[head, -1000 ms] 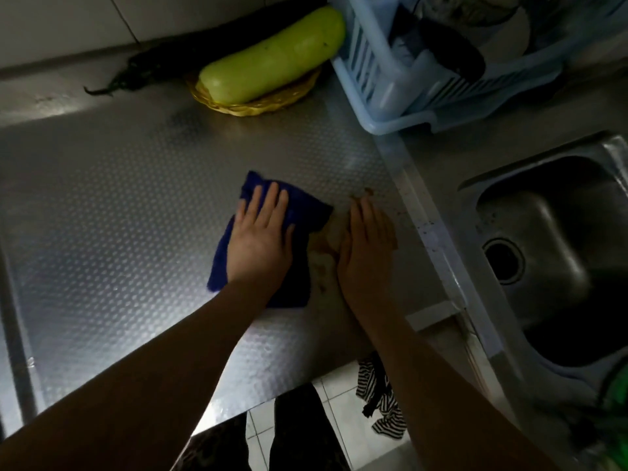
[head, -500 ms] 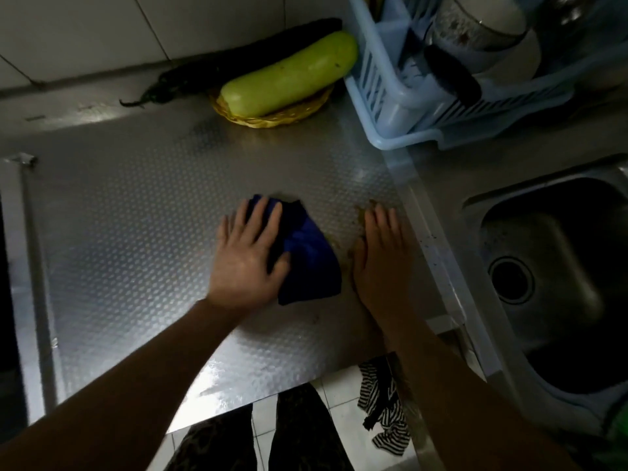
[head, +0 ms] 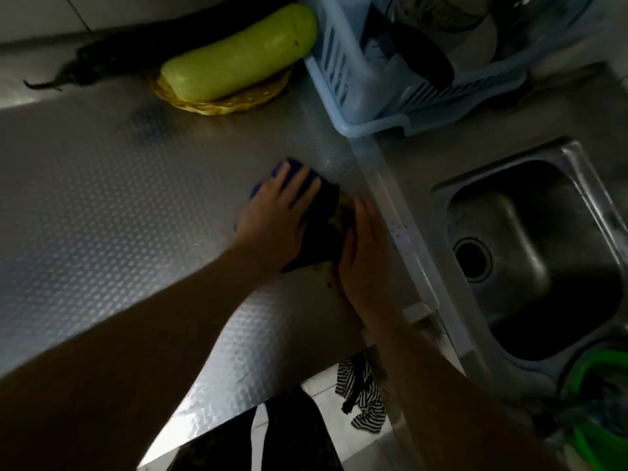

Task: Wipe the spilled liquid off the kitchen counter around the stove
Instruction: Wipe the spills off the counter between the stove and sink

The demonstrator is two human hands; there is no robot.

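A dark blue cloth [head: 319, 232] lies flat on the embossed metal counter [head: 119, 215]. My left hand [head: 275, 212] presses on its left part, fingers spread. My right hand [head: 363, 253] stands on edge right beside the cloth, touching its right border, palm turned toward it. A brownish wet smear [head: 343, 212] shows between the cloth and my right fingers. A few dark drops [head: 329, 284] sit on the counter just below the cloth.
A green gourd [head: 238, 52] rests in a wicker basket [head: 221, 100] at the back, with a dark eggplant [head: 102, 59] behind it. A blue dish rack [head: 356, 107] stands back right. A steel sink [head: 530, 253] lies right of a raised ridge [head: 401, 226]. A green tub [head: 601, 402] sits bottom right.
My left hand has pushed the cloth rightward until it meets my right hand. The brown smear between them has narrowed. The camera has shifted.
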